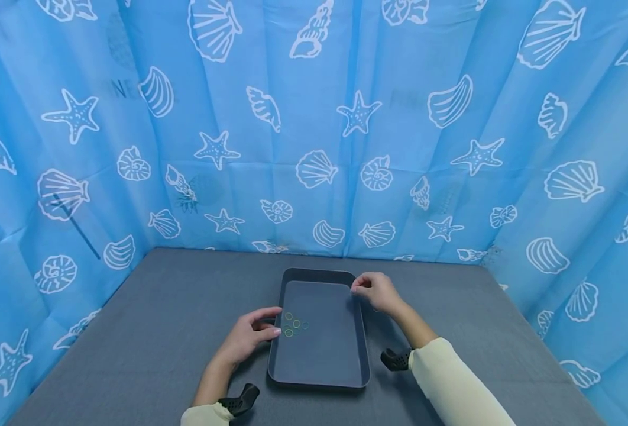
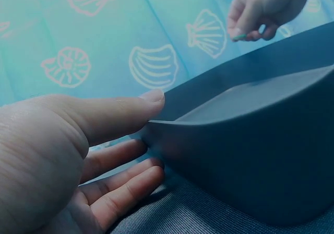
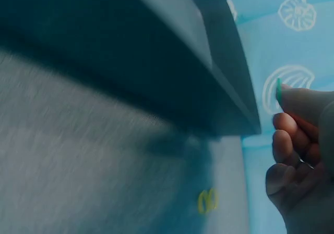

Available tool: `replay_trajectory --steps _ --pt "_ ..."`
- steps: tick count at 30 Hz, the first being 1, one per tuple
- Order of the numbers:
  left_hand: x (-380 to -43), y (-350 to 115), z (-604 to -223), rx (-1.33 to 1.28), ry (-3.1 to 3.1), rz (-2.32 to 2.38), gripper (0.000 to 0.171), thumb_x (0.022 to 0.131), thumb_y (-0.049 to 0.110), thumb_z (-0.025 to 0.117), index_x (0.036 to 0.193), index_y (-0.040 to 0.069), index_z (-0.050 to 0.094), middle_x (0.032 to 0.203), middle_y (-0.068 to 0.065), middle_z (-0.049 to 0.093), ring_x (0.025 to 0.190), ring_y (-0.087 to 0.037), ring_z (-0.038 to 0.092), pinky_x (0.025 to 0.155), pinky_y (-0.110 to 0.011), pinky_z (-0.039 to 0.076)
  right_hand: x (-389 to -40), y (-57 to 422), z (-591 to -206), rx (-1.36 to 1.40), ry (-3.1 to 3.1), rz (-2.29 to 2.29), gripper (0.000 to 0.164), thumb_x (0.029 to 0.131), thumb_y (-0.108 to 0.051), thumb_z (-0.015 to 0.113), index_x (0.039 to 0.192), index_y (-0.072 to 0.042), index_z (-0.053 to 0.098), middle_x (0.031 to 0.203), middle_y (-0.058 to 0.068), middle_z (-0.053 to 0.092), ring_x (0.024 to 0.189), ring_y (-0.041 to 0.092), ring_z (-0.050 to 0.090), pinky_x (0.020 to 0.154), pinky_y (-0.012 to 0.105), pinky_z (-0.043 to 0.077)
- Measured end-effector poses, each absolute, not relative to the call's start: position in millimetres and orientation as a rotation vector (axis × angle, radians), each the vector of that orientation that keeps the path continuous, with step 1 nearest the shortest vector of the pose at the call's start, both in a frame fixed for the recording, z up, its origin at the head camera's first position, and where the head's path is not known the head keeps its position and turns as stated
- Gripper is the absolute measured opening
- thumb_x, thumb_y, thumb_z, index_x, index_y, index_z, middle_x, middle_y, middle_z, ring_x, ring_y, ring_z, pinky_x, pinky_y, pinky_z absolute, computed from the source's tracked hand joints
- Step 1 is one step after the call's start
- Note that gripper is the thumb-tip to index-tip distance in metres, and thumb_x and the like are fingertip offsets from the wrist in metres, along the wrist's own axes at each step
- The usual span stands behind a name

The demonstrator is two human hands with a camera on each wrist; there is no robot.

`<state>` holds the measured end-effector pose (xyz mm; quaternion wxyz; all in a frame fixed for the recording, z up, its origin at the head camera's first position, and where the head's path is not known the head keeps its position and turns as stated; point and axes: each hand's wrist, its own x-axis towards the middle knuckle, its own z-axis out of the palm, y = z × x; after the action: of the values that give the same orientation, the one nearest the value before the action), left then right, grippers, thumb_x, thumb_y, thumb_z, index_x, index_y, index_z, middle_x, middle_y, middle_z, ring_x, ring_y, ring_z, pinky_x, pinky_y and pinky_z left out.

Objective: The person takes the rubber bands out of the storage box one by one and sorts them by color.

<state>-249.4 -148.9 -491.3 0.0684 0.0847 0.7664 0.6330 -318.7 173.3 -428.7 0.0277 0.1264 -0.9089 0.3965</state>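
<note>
A dark grey rectangular tray lies on the table. At its left wall, my left hand grips the tray: the thumb lies at the rim and the other fingers are against or close to the outer wall. Several thin yellow and green rubber bands lie inside, near that side. By the tray's far right corner, my right hand pinches a small green rubber band between thumb and fingertip, most of it hidden. Two yellow rubber bands show outside the tray in the right wrist view.
A grey cloth-covered table surrounds the tray. Blue curtains with white shell and starfish prints stand behind it and at both sides. Each wrist wears a black strap mount below a cream sleeve.
</note>
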Motion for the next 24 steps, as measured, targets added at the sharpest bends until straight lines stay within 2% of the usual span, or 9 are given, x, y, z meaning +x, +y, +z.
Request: replay_trajectory --steps 24 --pt "-250.2 -148.6 -490.4 0.246 2.307 1.897 0.048 0.089 0.019 0.073 0.133 0.009 0.059 0.130 -0.014 0.055 0.100 -0.023 0.060 0.084 -0.040 0.051 -326.6 224.1 -477.2 0.041 -2.718 1.138 0.009 0.091 -0.006 0.066 0.084 0.000 0.068 0.078 0.006 0.064 0.068 0.019 0.053 0.062 0.033 0.043"
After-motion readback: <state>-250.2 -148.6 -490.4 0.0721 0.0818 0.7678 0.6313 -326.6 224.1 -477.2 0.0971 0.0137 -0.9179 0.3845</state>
